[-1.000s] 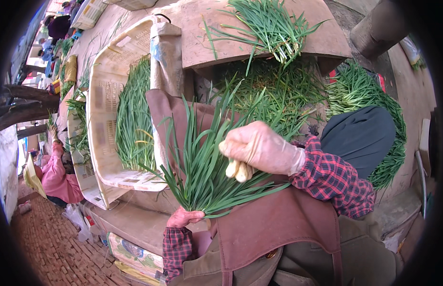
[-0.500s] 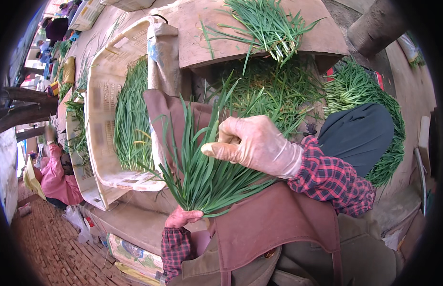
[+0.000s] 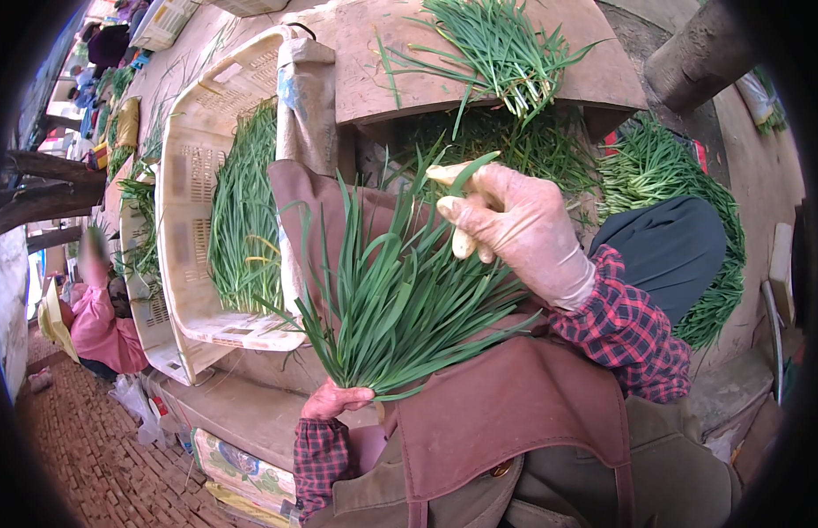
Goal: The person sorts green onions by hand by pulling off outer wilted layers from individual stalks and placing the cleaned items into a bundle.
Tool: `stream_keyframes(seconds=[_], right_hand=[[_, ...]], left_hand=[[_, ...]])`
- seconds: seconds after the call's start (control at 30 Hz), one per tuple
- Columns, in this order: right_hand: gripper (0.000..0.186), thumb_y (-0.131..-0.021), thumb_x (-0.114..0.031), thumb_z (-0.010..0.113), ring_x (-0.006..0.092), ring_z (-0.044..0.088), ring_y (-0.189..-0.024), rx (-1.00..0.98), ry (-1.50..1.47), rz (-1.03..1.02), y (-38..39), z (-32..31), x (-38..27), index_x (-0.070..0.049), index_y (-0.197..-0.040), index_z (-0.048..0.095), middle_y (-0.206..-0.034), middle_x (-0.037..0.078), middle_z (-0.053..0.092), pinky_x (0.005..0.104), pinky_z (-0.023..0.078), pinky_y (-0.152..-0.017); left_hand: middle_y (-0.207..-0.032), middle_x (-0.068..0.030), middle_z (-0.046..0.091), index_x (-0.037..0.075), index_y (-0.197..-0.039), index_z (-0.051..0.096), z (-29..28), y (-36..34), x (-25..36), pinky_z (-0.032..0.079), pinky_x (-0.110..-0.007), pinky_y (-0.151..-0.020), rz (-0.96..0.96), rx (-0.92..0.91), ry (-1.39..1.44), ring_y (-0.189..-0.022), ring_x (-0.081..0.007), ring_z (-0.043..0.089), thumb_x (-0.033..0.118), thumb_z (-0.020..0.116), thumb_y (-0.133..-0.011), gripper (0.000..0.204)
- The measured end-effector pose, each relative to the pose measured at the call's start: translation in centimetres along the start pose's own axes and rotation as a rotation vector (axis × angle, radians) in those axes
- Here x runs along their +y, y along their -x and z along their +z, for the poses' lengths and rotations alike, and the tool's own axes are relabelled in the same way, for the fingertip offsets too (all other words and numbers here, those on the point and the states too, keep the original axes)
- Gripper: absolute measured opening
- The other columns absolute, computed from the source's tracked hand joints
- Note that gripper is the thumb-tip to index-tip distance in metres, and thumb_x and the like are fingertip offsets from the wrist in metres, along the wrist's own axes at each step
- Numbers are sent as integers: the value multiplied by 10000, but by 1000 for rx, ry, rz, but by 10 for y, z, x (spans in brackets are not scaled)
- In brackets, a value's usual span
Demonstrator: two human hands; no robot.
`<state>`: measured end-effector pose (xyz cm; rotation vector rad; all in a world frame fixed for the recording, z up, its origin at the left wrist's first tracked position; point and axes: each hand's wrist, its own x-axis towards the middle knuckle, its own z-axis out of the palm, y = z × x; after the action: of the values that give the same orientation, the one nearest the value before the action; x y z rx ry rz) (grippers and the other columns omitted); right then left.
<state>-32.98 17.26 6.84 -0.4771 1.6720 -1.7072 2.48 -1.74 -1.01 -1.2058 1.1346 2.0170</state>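
Note:
My left hand (image 3: 336,401) is closed round the base of a bunch of garlic chives (image 3: 400,308), whose long green leaves fan up and to the right over my lap. Above the fan is my right hand (image 3: 528,233) in a thin pale glove, its fingers curled. Between its thumb and forefinger a single chive leaf (image 3: 472,172) is pinched, apart from the bunch. A brown leather apron (image 3: 506,396) covers my lap beneath the leaves.
Left of me stands a white plastic crate (image 3: 184,220) with chives laid in it. Ahead, a low wooden table (image 3: 365,66) bears a loose chive bunch; scraps lie beneath. More chives (image 3: 726,255) are heaped at right. A person in pink (image 3: 110,321) sits at far left.
My right hand has lifted away from the leaves, up and to the right, and a single leaf now shows between its fingers. My left hand keeps its hold on the bunch.

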Motion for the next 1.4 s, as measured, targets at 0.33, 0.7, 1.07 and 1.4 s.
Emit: stream_keyframes(seconds=[0.33,0.7,1.07,1.4], right_hand=[[216,-943,-166,696,43,475,-448,-154,-48,136,-15,30,32,-1,-805,678,-645,-18,588,226,340,-414],[263,-950,-188,684,36,459,-403,124,58,-11,-18,-34,-6,-8,-759,680,-667,45,684,221,342,-375],[220,-896,-216,717,202,643,-905,-26,660,-525,-66,-42,26,-35,-1021,717,-912,85,679,310,508,-821],[361,-950,-396,589,381,651,-806,-354,806,-523,-80,23,58,-55,-837,630,-803,162,662,463,513,-739]], left_hand=[[-670,9,534,53,-952,625,-3,-1,0,272,-247,-472,24,-43,-20,-535,-72,421,53,756,-838,174],[-681,8,515,14,-987,615,-41,-17,-45,245,-259,-472,40,-120,146,-520,-77,382,15,751,-803,229],[-648,0,505,-13,-1000,618,-72,-25,-60,256,-264,-477,-10,-224,196,-512,-83,390,-8,744,-807,230],[-637,-22,507,-35,-1189,568,-66,-26,-54,265,-270,-467,0,-201,204,-477,-88,370,-60,695,-819,392]])
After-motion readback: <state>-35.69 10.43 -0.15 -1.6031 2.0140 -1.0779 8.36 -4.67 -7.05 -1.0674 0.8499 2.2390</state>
